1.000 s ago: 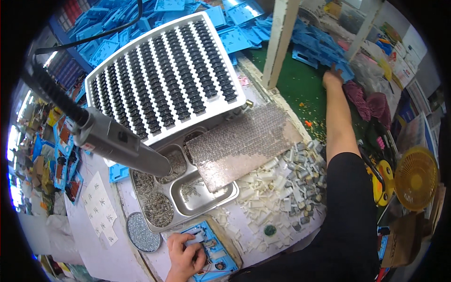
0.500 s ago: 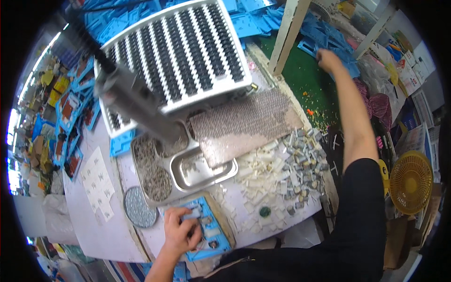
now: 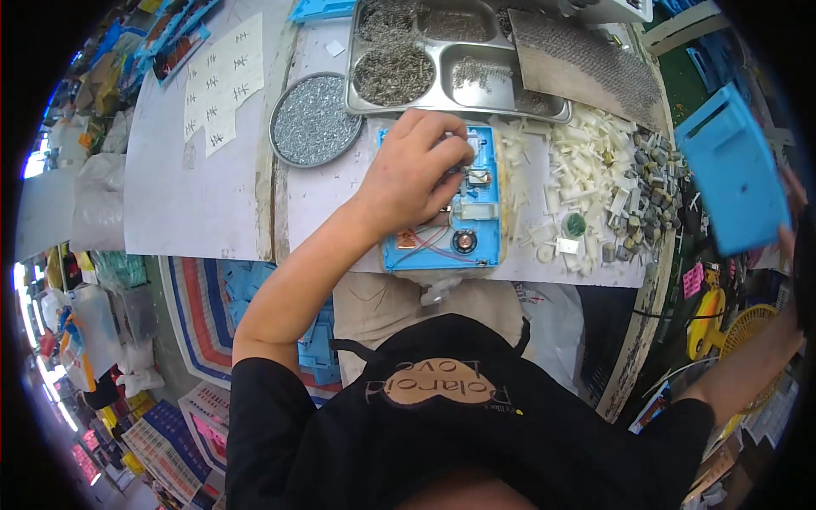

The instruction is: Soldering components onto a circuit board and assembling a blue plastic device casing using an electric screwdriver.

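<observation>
A blue plastic casing (image 3: pixel 486 153) lies at the table's front edge with small electronic parts, thin red wires and a round speaker (image 3: pixel 464 241) in it. Over its left half rests my left hand (image 3: pixel 415 166), fingers curled down and closed; their tips and whatever they pinch are hidden. At the far right my right hand (image 3: pixel 787 242) grips a flat blue plastic cover (image 3: pixel 735 174) by its right edge, raised beside the table. Most of that hand sits in the dark rim of the picture.
A round dish of small screws (image 3: pixel 316 119) and a steel compartment tray (image 3: pixel 442 106) stand beyond the casing. White plastic pieces (image 3: pixel 586 161) and small metal motors (image 3: pixel 654 183) are heaped to its right. A studded board (image 3: pixel 586 68) overlaps the tray; paper (image 3: pixel 225 85) lies left.
My right hand has come back from the pile of blue parts at the far right with a blue cover in it. My left hand stays over the casing. The view has tilted down.
</observation>
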`<state>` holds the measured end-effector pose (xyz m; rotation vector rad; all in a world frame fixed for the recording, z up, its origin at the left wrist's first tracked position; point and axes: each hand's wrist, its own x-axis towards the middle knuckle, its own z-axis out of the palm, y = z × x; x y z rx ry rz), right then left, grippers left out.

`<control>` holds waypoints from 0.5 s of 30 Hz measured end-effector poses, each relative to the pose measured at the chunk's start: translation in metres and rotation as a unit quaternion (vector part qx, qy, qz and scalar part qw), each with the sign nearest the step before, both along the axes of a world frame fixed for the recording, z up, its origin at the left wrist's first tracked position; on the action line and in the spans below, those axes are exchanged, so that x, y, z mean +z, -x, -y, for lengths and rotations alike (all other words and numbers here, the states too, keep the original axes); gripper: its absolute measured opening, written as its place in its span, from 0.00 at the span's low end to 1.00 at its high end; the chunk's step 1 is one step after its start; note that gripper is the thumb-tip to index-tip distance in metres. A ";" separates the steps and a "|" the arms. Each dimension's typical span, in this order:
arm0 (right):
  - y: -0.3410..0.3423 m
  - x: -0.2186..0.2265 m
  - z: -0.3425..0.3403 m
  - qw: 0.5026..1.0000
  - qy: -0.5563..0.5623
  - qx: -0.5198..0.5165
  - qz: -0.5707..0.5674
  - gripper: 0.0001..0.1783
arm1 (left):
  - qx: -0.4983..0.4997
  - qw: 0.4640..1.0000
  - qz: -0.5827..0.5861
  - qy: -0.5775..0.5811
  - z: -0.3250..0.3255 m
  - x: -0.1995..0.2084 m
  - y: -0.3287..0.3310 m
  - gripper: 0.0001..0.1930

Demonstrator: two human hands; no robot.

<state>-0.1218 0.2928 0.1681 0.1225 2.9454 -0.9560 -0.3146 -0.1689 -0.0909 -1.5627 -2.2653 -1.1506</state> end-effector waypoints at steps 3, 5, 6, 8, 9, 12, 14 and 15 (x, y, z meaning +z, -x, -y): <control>-0.055 -0.064 0.031 0.994 0.096 -0.032 -0.047 0.41 | 0.008 1.000 -0.011 -0.008 -0.011 -0.001 -0.002 0.14; -0.076 -0.125 0.048 0.961 0.216 -0.118 -0.123 0.49 | 0.005 0.999 -0.020 -0.024 -0.017 -0.004 0.002 0.16; -0.068 -0.150 0.066 0.938 0.284 -0.111 -0.163 0.48 | 0.003 1.000 -0.015 -0.024 -0.021 -0.006 0.003 0.16; -0.034 -0.177 0.121 0.878 0.397 -0.145 -0.225 0.46 | 0.008 1.000 -0.007 -0.015 -0.022 -0.006 0.003 0.17; -0.017 -0.187 0.136 0.854 0.462 -0.118 -0.208 0.45 | 0.026 1.000 -0.010 -0.006 -0.016 -0.005 0.001 0.17; 0.009 -0.192 0.165 0.816 0.521 -0.129 -0.213 0.43 | 0.036 0.999 -0.007 -0.002 -0.018 -0.006 0.002 0.18; 0.014 -0.195 0.164 0.811 0.529 -0.129 -0.216 0.43 | 0.035 0.999 -0.008 -0.004 -0.018 -0.007 0.001 0.18; 0.013 -0.195 0.155 0.811 0.533 -0.117 -0.210 0.43 | 0.027 1.000 -0.006 -0.006 -0.017 -0.007 0.002 0.18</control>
